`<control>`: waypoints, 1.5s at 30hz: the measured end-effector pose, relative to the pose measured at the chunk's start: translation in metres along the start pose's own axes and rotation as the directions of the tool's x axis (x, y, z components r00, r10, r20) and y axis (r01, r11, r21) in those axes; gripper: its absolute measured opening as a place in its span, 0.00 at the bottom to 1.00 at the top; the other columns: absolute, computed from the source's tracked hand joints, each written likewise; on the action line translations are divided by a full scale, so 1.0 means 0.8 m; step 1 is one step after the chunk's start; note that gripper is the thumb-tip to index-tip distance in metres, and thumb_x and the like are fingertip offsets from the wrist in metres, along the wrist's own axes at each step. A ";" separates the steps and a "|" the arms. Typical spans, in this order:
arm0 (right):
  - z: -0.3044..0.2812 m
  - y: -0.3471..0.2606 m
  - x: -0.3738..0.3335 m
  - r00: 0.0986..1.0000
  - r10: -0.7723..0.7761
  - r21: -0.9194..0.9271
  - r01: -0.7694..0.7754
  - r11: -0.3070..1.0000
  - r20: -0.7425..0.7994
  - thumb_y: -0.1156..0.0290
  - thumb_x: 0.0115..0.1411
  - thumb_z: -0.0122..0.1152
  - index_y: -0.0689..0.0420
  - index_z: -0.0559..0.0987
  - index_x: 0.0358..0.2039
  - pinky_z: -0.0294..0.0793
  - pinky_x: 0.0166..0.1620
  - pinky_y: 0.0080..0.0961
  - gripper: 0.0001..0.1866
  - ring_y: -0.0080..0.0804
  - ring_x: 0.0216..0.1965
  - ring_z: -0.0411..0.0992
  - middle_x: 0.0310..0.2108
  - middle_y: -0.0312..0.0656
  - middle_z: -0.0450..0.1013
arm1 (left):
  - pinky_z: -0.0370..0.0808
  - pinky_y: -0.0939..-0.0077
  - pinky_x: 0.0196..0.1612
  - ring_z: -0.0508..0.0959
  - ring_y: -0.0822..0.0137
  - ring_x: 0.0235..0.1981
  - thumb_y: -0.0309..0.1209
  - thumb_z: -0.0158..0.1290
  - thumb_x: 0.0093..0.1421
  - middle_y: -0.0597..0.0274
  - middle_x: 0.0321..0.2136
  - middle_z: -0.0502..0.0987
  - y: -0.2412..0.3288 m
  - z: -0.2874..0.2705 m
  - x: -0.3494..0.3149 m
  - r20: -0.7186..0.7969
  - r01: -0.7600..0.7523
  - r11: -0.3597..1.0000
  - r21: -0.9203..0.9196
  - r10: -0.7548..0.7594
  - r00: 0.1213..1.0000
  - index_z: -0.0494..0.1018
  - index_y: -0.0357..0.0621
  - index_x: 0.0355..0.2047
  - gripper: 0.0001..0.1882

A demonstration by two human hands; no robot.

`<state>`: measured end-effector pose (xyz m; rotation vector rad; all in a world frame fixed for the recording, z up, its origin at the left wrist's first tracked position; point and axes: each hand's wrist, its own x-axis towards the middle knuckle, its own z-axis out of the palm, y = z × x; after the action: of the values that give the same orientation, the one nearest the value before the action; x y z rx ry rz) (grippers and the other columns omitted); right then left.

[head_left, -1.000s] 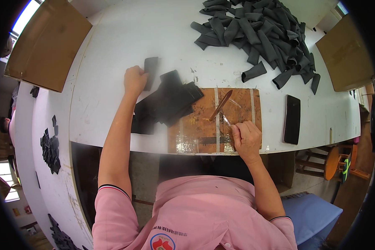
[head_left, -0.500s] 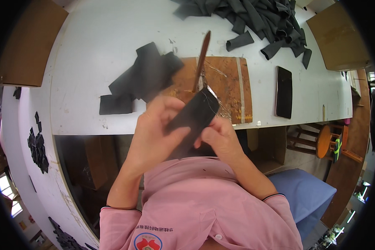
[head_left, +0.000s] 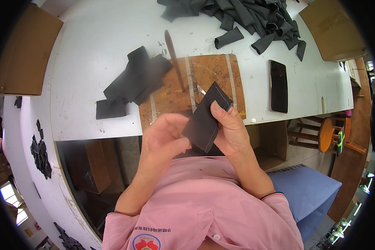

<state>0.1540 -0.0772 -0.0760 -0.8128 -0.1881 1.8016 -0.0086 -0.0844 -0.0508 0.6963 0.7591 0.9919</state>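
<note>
My right hand grips a flat black fabric piece with the thumb on its face and the fingers behind it. The piece is tilted, and pale stitching runs along its edges. My left hand is at the piece's lower left corner, its fingers loosely curved and the thumb apart from them; some fingertips are hidden behind the fabric. Beyond my hands lies a worn brown board with strips of clear tape. A long brown stick-like tool extends from the board toward the far side.
Dark fabric pieces overlap the board's left side. A large heap of dark fabric tubes lies at the far right. A phone rests right of the board. Cardboard boxes flank the table; a wooden stool stands at right.
The black fabric piece has turned, and its stitched face shows more. My right thumb has moved up onto it, while my left hand has loosened toward its lower corner. The view has shifted slightly.
</note>
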 end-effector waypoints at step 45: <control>-0.006 0.008 0.014 0.998 0.059 0.015 -0.058 0.998 -0.031 0.69 0.54 0.57 0.56 0.72 0.33 0.72 0.38 0.22 0.08 0.22 0.32 0.71 0.30 0.34 0.71 | 0.68 0.84 0.26 0.72 0.73 0.21 0.23 0.54 0.48 0.58 0.25 0.74 0.000 -0.006 -0.001 -0.093 0.013 1.000 0.022 -0.011 0.996 0.68 0.33 0.31 0.09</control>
<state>0.1505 -0.0714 -0.0877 -0.8434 -0.1320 1.8416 -0.0132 -0.0845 -0.0530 0.6678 0.8560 1.0118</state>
